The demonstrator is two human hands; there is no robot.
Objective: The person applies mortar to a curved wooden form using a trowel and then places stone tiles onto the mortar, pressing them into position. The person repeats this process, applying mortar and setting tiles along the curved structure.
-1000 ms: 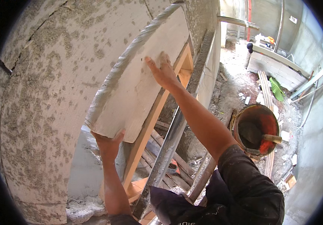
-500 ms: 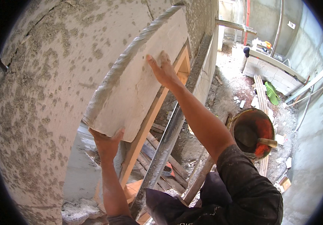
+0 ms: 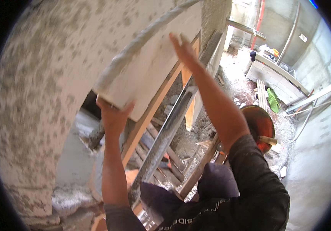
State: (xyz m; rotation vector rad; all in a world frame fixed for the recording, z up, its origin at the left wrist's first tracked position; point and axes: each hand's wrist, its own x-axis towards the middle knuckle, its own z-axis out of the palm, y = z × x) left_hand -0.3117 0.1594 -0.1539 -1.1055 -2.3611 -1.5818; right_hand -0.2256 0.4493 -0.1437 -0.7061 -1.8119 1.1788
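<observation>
A pale, flat masonry block [image 3: 150, 69] stands on edge against the rough wall, above a wooden board [image 3: 147, 111]. Grey mortar [image 3: 124, 57] runs in a thick band along its upper edge. My left hand [image 3: 113, 117] grips the near end, thumb on the face and fingers curled round the end, partly hidden. Farther along, my right hand [image 3: 184, 52] lies against the block's face near its lower edge, fingers stretched out and somewhat blurred. A dark gap [image 3: 91, 104] shows beside the block's near end.
A mortar-speckled wall [image 3: 38, 100] fills the left side. Below me runs a grey beam [image 3: 169, 127] with poles and rubble under it. At right stands an orange-lined bucket [image 3: 263, 123] with a wooden handle [image 3: 268, 140] across its rim. A green leaf [image 3: 273, 101] lies beyond.
The block and both hands have shifted forward along the wooden board, and the dark gap beside the near end has come into sight. The whole view has also moved a little.
</observation>
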